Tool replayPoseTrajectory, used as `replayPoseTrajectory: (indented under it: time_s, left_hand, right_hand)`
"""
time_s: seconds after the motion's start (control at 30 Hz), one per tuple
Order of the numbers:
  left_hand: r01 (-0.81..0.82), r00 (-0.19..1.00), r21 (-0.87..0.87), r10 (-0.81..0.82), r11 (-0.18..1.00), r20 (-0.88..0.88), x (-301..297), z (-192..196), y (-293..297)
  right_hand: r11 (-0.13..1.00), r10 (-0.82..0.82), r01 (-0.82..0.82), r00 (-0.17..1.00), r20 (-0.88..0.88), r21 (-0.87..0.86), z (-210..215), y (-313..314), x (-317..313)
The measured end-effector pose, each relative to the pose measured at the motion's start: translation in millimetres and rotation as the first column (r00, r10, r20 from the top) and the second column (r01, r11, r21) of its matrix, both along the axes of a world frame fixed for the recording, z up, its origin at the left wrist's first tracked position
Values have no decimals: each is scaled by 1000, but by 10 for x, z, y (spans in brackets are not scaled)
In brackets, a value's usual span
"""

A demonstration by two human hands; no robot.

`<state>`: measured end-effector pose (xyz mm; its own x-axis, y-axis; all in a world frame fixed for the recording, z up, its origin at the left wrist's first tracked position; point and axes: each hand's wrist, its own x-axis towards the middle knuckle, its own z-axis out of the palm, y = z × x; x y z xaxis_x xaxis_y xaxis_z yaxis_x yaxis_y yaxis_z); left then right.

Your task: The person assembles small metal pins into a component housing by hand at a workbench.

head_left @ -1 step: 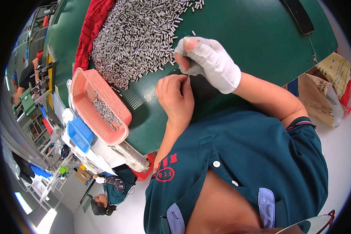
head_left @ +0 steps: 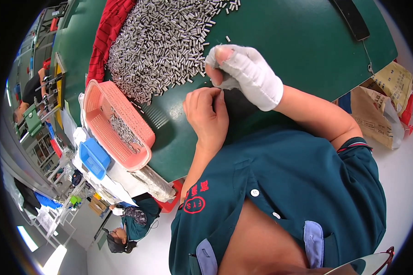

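Note:
My bare left hand [head_left: 206, 114] rests over the green table's near edge, fingers curled and thumb close to the index finger. Whatever it may hold is hidden. Up and to its right, my right hand [head_left: 250, 75] wears a white glove that leaves the thumb and a fingertip uncovered. Its fingers are bent in a closed curl, and I cannot make out anything inside. A dark, flat patch [head_left: 238, 104] lies between and below the hands. Just beyond them spreads a large heap of small silver metal cylinders [head_left: 163, 46].
Left of the hands stands a pink perforated basket [head_left: 144, 126] with some cylinders inside, beside a blue basket [head_left: 91, 160]. Red cloth [head_left: 103, 41] borders the heap. A black long object [head_left: 352, 18] lies far right; paper sacks [head_left: 376, 110] stand off the table. Another person [head_left: 140, 222] is at left.
My gloved right hand has shifted very slightly toward me. The left hand and the heap look the same.

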<state>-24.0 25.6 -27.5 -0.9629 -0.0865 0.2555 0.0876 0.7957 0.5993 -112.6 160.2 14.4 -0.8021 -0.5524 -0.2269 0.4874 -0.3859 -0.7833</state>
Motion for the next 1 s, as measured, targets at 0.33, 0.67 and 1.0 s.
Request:
replayPoseTrajectory:
  time_s: [0.33, 0.67, 1.0]
  left_hand:
    - [3, 1000, -22, -2, 1000, 28, 33, -31, -38]
    - [-1, 1000, -206, 3, 979, 12, 18, 4, 38]
    - [16, 1000, -313, -11, 949, 18, 18, 98, 111]
  right_hand:
    - [996, 57, -66, 989, -136, -57, -37, -9, 89]
    - [997, -57, 57, 998, -2, -58, -134, -6, -7]
    - [991, -90, 93, 995, 32, -97, -173, -47, -38]
